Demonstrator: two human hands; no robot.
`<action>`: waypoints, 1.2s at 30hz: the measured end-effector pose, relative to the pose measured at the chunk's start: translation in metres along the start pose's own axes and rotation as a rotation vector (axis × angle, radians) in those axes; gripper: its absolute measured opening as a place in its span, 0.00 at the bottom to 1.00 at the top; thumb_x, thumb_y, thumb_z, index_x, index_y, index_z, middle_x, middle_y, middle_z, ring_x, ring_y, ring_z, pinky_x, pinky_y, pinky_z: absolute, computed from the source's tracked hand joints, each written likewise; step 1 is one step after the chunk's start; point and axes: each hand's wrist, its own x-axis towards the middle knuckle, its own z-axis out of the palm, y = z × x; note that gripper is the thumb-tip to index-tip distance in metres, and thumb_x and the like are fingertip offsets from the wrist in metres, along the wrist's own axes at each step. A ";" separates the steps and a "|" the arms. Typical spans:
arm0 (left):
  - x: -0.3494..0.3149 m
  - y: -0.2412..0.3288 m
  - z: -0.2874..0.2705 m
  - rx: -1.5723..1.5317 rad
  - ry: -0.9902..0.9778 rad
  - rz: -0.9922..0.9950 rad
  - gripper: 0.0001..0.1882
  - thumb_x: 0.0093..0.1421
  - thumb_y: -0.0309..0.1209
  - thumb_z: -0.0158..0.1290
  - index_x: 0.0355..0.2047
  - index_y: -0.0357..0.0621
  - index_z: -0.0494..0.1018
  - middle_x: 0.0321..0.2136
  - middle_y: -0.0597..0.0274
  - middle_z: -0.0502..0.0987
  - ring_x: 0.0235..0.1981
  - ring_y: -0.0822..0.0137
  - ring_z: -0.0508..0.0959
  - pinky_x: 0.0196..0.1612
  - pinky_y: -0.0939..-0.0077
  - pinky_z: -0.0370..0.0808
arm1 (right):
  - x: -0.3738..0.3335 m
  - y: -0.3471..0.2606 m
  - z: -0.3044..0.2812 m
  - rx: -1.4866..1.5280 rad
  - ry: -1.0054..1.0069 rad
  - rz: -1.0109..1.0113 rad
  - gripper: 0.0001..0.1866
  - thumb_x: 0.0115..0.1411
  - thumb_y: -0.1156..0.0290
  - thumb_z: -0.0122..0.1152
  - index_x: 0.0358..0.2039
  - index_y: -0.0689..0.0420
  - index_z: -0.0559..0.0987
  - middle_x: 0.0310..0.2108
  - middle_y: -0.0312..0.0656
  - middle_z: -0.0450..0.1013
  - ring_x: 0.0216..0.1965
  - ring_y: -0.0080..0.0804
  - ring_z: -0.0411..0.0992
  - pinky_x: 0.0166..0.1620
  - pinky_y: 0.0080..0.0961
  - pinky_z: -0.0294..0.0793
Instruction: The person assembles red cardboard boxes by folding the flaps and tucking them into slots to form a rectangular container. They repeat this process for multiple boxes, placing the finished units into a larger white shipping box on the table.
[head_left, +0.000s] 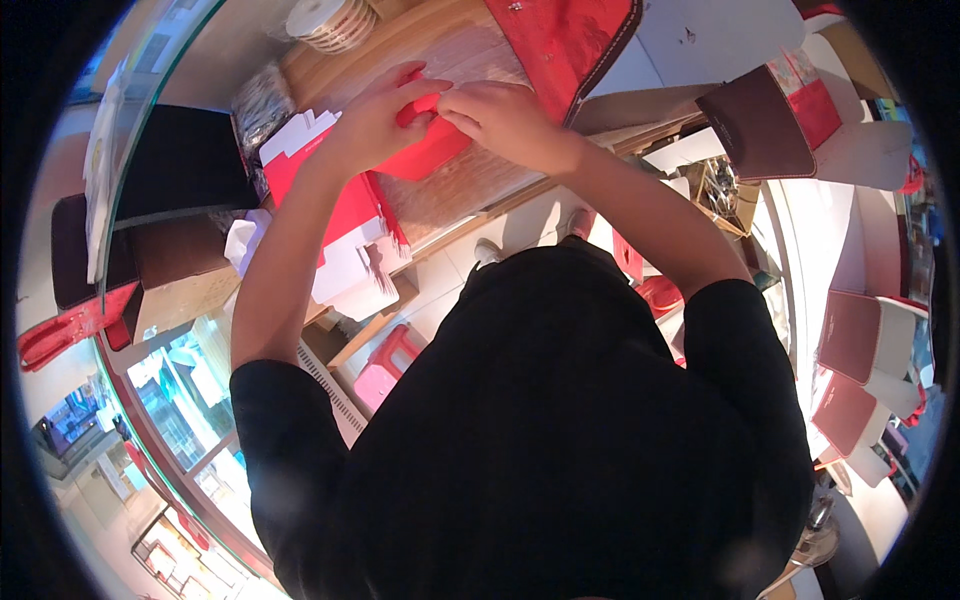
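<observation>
A bright red piece, by its look folded card or paper (pixel 428 155), is between my hands over the wooden table (pixel 490 190). Its exact kind I cannot make out. My left hand (pixel 378 115) curls round its left side, thumb and fingers on the upper flap. From the right, my right hand (pixel 505 120) pinches the same flap near its top edge, fingers bent together. Just left of my left forearm lies a stack of red and white card sheets (pixel 290 155), part of it hidden under the arm.
Rolls of pale ribbon or tape (pixel 330 22) stand at the back left. A red folder-like piece with a dark stitched edge (pixel 575 45) lies at the back right. Brown and white bags (pixel 765 125) fill the right side. A pink stool (pixel 385 365) stands below.
</observation>
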 end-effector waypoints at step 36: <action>-0.009 -0.013 -0.004 -0.087 -0.145 -0.013 0.21 0.62 0.29 0.51 0.56 0.60 0.71 0.67 0.60 0.52 0.64 0.53 0.59 0.64 0.64 0.59 | -0.014 -0.008 0.018 0.427 0.124 0.352 0.08 0.60 0.73 0.60 0.40 0.58 0.79 0.35 0.39 0.77 0.35 0.24 0.76 0.39 0.22 0.77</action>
